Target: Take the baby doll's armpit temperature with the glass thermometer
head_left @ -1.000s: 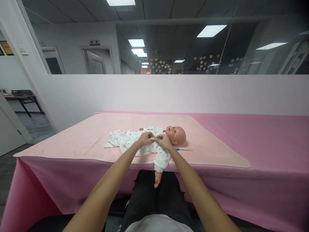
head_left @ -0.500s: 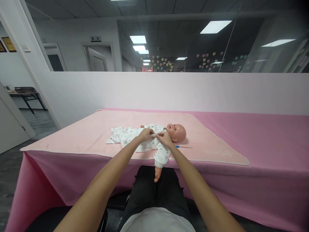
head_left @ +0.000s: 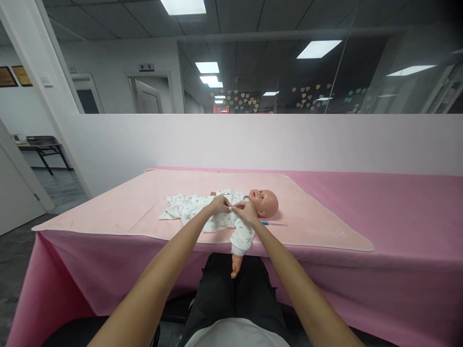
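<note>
A baby doll [head_left: 265, 202] lies on its back on a light pink blanket [head_left: 126, 212], head to the right. It wears a white patterned onesie [head_left: 195, 208]. One doll arm [head_left: 239, 248] hangs over the table's front edge. My left hand [head_left: 219, 204] and my right hand [head_left: 245, 211] meet over the doll's chest, both pinching the front of the onesie near the collar. What exactly sits between the fingertips is too small to tell.
A blue pen-like stick [head_left: 274, 224] lies on the blanket just right of the doll. The table wears a darker pink cloth [head_left: 398, 212]. A white partition [head_left: 253, 140] stands behind it. A doorway and a dark side table [head_left: 39, 147] are at the left.
Both hands stay pinched at the doll's chest with only small finger shifts. The view has bobbed slightly up and down.
</note>
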{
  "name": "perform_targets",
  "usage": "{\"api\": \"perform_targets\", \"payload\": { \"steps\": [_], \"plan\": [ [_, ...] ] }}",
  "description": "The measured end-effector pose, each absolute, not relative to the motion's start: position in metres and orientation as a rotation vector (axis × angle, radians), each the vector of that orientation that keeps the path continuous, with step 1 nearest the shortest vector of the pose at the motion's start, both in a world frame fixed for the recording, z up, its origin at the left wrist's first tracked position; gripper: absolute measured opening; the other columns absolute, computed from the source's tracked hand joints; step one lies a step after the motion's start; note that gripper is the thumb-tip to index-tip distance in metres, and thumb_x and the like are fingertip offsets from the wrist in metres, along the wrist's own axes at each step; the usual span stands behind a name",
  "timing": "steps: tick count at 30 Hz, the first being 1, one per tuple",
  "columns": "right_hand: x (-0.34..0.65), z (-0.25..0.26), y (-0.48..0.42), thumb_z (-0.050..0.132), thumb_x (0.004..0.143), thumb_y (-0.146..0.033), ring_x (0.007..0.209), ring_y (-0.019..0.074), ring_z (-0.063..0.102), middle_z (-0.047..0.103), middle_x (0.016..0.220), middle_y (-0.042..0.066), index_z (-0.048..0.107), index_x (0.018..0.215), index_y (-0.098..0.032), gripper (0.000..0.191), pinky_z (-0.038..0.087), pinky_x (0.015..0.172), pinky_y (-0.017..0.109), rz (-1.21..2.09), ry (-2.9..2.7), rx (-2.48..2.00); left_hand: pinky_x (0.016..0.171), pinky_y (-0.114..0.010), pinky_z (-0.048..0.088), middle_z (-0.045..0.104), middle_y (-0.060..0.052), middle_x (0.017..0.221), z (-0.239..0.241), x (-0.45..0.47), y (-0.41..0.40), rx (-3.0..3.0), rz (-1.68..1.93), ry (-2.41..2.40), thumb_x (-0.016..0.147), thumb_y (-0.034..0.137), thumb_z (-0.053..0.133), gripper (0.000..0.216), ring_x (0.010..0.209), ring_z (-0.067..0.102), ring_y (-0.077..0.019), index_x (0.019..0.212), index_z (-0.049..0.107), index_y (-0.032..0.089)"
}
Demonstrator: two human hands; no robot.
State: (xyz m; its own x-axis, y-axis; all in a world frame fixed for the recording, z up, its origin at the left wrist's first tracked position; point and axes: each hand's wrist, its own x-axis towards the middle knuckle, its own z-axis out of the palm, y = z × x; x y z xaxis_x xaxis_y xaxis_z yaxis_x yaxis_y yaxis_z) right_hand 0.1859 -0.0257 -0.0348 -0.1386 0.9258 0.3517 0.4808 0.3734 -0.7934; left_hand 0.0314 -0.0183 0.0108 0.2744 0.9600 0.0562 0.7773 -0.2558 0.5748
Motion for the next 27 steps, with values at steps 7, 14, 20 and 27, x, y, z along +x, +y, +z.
{"api": "perform_targets", "payload": {
  "steps": [7,14,20,27],
  "plan": [
    [0.184,-0.037,-0.024,0.064,0.069,-0.027,0.072,0.0175,0.063,0.069,0.077,0.007,0.070,0.079,-0.014,0.017,0.047,0.064,0.025,0.623,-1.745,-1.233,0.048,-0.017,0.039,0.062,0.000,0.060,0.016,0.031,-0.024,2.151,0.525,1.537,0.056,0.017,0.064,0.021,0.059,0.056,-0.0112,0.076,0.067,0.014],
    [0.185,-0.030,-0.026,0.050,0.086,-0.032,0.084,0.0143,0.059,0.059,0.102,0.005,0.056,0.104,-0.015,0.026,0.050,0.072,0.032,0.693,-1.767,-1.219,0.051,-0.018,0.038,0.064,0.001,0.065,0.016,0.028,-0.026,2.264,0.522,1.492,0.058,0.028,0.066,0.022,0.063,0.057,-0.0122,0.076,0.067,0.016],
    [0.180,-0.029,-0.029,0.050,0.087,-0.032,0.080,0.0132,0.059,0.059,0.100,0.005,0.055,0.104,-0.014,0.025,0.051,0.068,0.029,0.726,-1.741,-1.229,0.060,-0.021,0.039,0.064,-0.001,0.069,0.014,0.023,-0.023,2.358,0.613,1.515,0.063,0.035,0.064,0.023,0.070,0.056,-0.0142,0.078,0.068,0.017],
    [0.173,-0.036,-0.027,0.050,0.086,-0.033,0.086,0.0156,0.058,0.057,0.105,0.005,0.054,0.107,-0.014,0.028,0.050,0.073,0.033,0.727,-1.714,-1.265,0.065,-0.021,0.041,0.066,-0.001,0.070,0.016,0.021,-0.020,2.295,0.647,1.585,0.061,0.032,0.069,0.021,0.076,0.058,-0.0156,0.077,0.069,0.019]
  ]
}}
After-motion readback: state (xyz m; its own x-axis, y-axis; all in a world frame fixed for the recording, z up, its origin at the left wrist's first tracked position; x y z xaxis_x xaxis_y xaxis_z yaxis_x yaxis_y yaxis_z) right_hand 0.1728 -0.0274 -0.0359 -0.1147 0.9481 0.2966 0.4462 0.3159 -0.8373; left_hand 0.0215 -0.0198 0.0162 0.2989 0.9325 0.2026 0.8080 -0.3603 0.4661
